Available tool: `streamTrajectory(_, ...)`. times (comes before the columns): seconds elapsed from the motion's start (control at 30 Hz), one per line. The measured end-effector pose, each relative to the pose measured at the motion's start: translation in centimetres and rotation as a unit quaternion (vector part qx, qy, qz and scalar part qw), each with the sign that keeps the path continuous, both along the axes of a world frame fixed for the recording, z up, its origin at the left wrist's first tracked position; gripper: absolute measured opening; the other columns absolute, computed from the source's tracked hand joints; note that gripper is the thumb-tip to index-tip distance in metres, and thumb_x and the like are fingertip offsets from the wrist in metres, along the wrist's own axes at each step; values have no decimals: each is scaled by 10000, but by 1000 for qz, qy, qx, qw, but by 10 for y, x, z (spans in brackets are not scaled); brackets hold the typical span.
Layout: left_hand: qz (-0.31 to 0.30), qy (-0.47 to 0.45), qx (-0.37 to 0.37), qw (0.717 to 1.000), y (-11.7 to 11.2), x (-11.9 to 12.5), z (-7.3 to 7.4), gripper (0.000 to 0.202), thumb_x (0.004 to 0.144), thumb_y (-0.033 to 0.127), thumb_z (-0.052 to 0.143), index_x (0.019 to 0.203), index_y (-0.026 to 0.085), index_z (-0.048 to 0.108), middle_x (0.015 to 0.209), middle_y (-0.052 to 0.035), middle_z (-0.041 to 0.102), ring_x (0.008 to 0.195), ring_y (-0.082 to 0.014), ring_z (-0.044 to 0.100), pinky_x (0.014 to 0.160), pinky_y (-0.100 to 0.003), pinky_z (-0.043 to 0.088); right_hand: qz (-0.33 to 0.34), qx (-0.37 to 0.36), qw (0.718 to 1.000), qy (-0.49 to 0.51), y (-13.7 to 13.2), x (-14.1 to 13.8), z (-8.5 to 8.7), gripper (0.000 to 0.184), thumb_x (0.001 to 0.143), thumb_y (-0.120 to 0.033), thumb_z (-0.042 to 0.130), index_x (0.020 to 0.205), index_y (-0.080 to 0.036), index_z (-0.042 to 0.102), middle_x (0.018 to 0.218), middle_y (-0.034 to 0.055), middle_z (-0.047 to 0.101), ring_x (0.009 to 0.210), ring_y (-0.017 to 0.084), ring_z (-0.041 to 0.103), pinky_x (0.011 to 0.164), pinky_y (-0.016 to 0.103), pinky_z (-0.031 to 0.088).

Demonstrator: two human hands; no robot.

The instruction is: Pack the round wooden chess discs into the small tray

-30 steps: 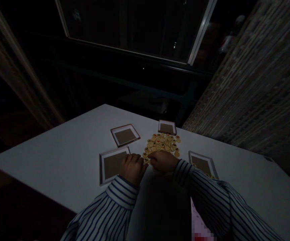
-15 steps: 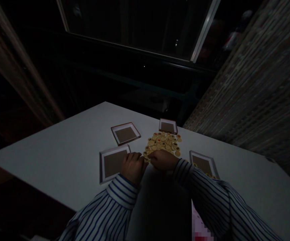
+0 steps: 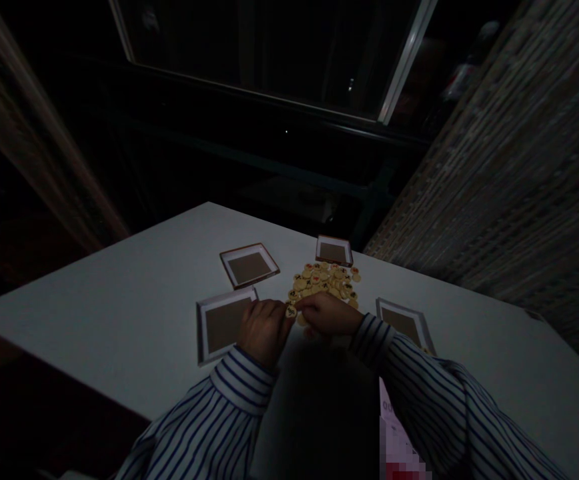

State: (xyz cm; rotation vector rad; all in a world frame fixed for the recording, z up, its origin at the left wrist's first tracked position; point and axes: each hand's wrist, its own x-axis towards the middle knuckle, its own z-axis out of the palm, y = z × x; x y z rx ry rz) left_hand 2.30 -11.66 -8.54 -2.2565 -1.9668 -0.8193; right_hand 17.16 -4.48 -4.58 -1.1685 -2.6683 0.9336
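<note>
My left hand (image 3: 265, 330) is closed, knuckles up, over the near corner of a box lid or tray (image 3: 224, 323). At its thumb side a round Chinese chess piece (image 3: 291, 312) with a dark character faces up, pinched there. Beside it my right hand (image 3: 332, 313) is curled, its index finger reaching to the edge of that piece; whatever lies under its other fingers is hidden. Just beyond both hands spreads a pile of cream Chinese chess pieces (image 3: 314, 279), with red and black characters, some face down.
On the white table (image 3: 119, 300) stand a brown-rimmed shallow tray (image 3: 250, 265), a smaller tray (image 3: 334, 251) at the back, and a grey-rimmed tray (image 3: 405, 325) on the right, partly behind my right sleeve. A bead curtain (image 3: 509, 167) hangs at the right.
My right hand has shifted slightly right and up. The piece between my hands now shows its face plainly. The trays stay in place.
</note>
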Motion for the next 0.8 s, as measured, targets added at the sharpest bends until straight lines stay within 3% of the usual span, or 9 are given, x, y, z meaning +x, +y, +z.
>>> streamTrajectory(0.13,-12,-31,29,999,0,1,2,244,844,285,397,930,190,605,917,-70,646,876,-208,557,854,-390,354,-3,-6,998,60,1,4,5,340,775,-146,384,985,-163,650,784,3,651,696,106,562,639,202,403)
streamTrajectory(0.37,-49,-87,62,993,2,1,2,258,843,310,415,956,172,601,937,-74,654,890,-200,572,812,-355,415,-22,-32,997,69,-3,11,15,364,787,-163,391,1071,-151,618,580,-32,553,479,66,426,482,176,329)
streamTrajectory(0.6,-79,-144,100,981,1,3,-1,265,836,314,451,999,164,597,953,-75,662,885,-174,600,804,-329,464,-68,-66,994,63,-12,19,32,359,773,-153,426,1076,-166,617,513,-54,491,422,46,349,430,161,282)
streamTrajectory(0.8,-77,-253,74,961,-1,8,-2,305,801,354,499,1019,169,605,986,-87,662,904,-183,614,830,-336,484,-63,-74,991,88,-17,28,33,364,781,-146,417,1093,-154,605,499,-52,475,433,51,379,417,154,286)
